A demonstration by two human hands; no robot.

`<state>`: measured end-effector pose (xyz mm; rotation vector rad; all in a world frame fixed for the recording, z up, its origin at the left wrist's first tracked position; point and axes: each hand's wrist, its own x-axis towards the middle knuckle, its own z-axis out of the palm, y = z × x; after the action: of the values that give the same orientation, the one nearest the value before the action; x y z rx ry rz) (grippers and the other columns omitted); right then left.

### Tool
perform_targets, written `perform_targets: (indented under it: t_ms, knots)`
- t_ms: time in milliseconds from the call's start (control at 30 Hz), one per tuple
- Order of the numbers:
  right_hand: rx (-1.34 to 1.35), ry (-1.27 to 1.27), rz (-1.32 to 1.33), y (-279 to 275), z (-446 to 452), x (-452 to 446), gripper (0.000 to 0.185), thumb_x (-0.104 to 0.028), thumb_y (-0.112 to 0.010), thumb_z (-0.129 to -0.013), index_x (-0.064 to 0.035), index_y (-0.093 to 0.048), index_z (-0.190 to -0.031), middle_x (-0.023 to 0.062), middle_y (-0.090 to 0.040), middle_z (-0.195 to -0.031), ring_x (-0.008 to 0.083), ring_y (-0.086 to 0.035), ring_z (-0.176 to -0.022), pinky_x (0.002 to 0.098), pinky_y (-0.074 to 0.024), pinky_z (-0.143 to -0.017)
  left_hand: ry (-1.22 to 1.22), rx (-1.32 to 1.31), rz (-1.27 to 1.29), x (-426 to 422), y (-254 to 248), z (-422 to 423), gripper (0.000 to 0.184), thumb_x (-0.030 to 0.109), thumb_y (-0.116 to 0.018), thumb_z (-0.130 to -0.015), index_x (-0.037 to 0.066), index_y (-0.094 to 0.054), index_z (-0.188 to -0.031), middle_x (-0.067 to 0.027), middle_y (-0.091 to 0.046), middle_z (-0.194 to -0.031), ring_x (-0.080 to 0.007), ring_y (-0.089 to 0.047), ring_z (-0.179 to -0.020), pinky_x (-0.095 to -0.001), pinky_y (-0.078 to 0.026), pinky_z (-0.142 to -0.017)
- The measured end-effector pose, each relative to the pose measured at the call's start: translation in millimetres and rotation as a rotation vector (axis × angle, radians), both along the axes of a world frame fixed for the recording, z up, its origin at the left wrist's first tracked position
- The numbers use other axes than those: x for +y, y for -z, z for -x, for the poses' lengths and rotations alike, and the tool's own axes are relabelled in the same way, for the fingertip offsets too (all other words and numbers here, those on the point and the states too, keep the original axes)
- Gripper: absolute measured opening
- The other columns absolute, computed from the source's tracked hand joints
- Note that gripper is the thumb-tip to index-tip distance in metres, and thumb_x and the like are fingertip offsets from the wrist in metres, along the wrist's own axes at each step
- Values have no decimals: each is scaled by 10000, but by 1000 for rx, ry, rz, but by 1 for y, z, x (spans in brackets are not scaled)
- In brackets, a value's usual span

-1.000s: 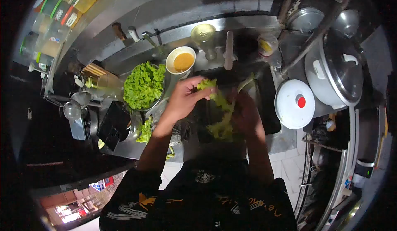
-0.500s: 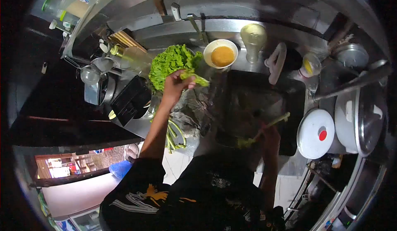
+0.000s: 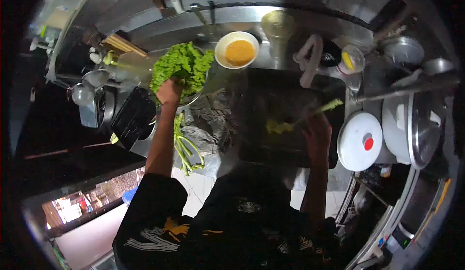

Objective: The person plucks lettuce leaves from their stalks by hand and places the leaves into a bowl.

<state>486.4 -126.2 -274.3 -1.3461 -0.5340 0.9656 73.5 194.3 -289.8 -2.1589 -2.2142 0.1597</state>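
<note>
My left hand reaches into the near side of a metal bowl heaped with green leaf lettuce. Its fingertips are hidden among the leaves, so I cannot see whether they grip anything. Over the dark sink, my right hand is closed around a lettuce leaf. The pale stem end sticks out to the upper right, and a dim leafy part shows to the left of the hand. Green stalks lie at the counter edge beside my left forearm.
Crumpled dark plastic lies between bowl and sink. Behind stand a white bowl of orange-brown liquid and an upturned glass. A white lid with a red knob leans by a large pot on the right.
My left hand has moved down-left into the lettuce, and the piece it held is no longer distinguishable. My right hand has shifted slightly upward with its leaf. The whole view has shifted somewhat.
</note>
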Motion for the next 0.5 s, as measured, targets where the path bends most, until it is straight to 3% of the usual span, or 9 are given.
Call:
perform_targets:
  t_ms: [100, 133, 200, 233, 267, 367, 433, 500]
  knots:
    - [333, 45, -133, -20, 4, 12, 232, -99, -647, -991, -72, -604, -1217, 51, -646, -1080, 174, -669, -982, 351, -593, -821, 110, 7, -80, -11, 4, 4, 501, 405, -833, -773, 263, -669, -1225, -120, -751, -952, -397, -732, -903, -522, -580, -756]
    - [449, 75, -188, -28, 7, 15, 255, -102, -644, -992, -74, -601, -1242, 53, -648, -1103, 177, -669, -999, 351, -593, -834, 202, -77, 29, -9, 10, 17, 654, 376, -854, -764, 198, -561, -1322, -154, -722, -1069, -386, -712, -978, -509, -569, -797]
    - [456, 79, -170, -41, 10, 18, 299, -107, -646, -992, -72, -583, -1282, 56, -646, -1131, 173, -668, -1014, 351, -592, -838, 455, -317, -100, -8, 23, 32, 707, 353, -876, -747, 129, -534, -1324, -181, -677, -1153, -382, -683, -1021, -487, -559, -828]
    - [461, 83, -163, -50, 12, 19, 321, -109, -647, -992, -71, -574, -1302, 58, -646, -1145, 170, -667, -1021, 352, -591, -840, 584, -436, -164, -15, 7, 22, 735, 342, -886, -738, 95, -520, -1325, -194, -654, -1195, -381, -668, -1043, -476, -554, -843]
    - [466, 96, -168, -62, 15, 18, 329, -113, -652, -989, -67, -571, -1305, 58, -646, -1141, 171, -669, -1019, 353, -592, -838, 675, -505, -113, -24, -9, 11, 734, 274, -897, -740, 35, -506, -1314, -179, -601, -1288, -313, -627, -1122, -417, -544, -880]
    - [471, 117, -181, -89, 23, 15, 358, -121, -670, -981, -55, -560, -1314, 60, -647, -1134, 174, -673, -1018, 361, -596, -848, 354, -990, 15, -74, -67, -56, 648, 170, -881, -782, 53, -523, -1310, -115, -609, -1302, -250, -609, -1133, -384, -528, -930]
    - [464, 104, -190, -95, 27, 13, 385, -125, -686, -973, -48, -551, -1324, 63, -647, -1134, 179, -674, -1027, 373, -605, -871, 427, -1323, 244, -101, -90, -91, 565, 69, -821, -847, 63, -543, -1339, -84, -591, -1361, -178, -557, -1226, -366, -509, -974]
    - [433, 99, -208, -106, 36, 13, 388, -123, -699, -966, -45, -551, -1315, 64, -645, -1128, 186, -674, -1036, 391, -610, -902, 518, -1553, 575, -147, -145, -130, 561, 50, -805, -873, 84, -562, -1378, -80, -562, -1421, -156, -548, -1252, -360, -508, -981]
